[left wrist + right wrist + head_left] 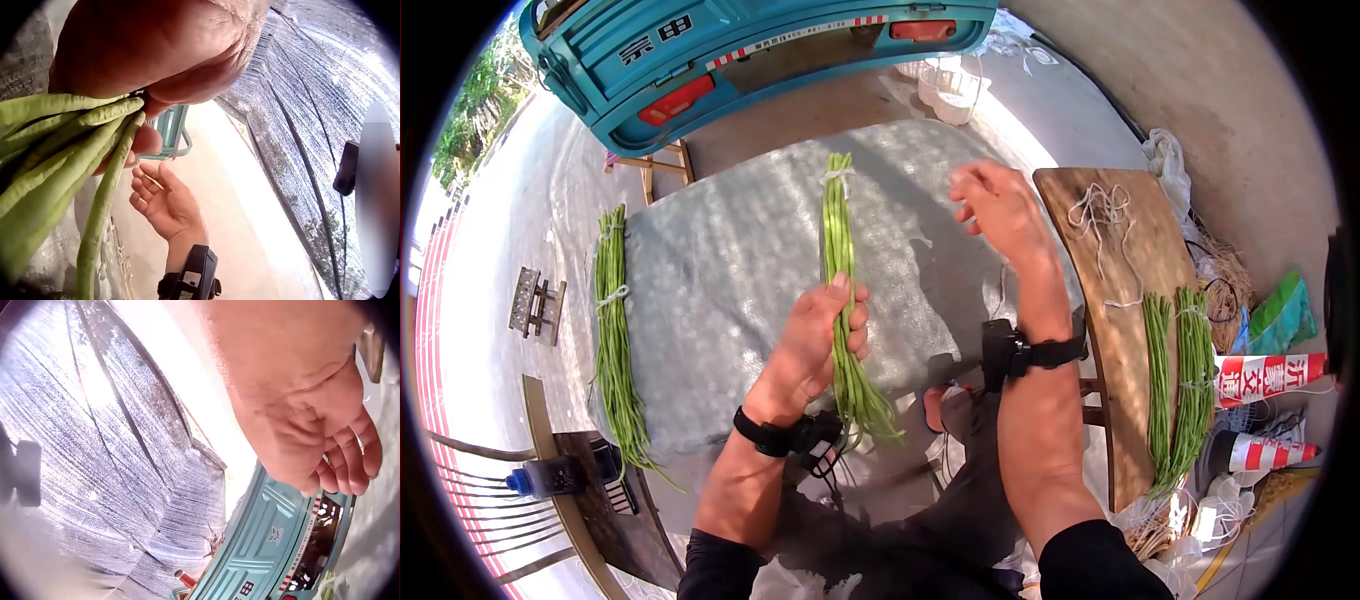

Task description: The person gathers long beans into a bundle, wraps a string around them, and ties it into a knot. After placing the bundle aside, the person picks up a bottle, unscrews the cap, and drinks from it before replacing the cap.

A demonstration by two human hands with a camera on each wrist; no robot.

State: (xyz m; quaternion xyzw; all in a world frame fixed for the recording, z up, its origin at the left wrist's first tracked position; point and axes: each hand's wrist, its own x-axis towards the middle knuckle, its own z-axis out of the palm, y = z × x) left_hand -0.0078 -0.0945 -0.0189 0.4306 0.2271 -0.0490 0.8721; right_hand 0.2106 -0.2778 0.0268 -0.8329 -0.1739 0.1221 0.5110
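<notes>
My left hand (pixel 808 330) grips a bundle of long green beans (pixel 837 225) below its middle, thumb across the front. White string (pixel 838 175) ties the bundle near its far end, while the near ends fan out loosely toward my lap. Up close in the left wrist view, bean ends (pixel 75 147) stick out from under the fingers. My right hand (pixel 1003 212) hovers right of the bundle, over the grey-covered table (pixel 730 260). Its fingers are loosely bent with nothing in them, as the right wrist view of that palm (pixel 294 425) also shows.
Another tied bean bundle (pixel 612 330) lies along the table's left edge. On the right, a wooden board (pixel 1090 290) carries loose white strings (pixel 1100 208) and more bean bundles (pixel 1193 390). Beyond the table stands a teal vehicle (pixel 750 60); traffic cones (pixel 1270 380) lie at far right.
</notes>
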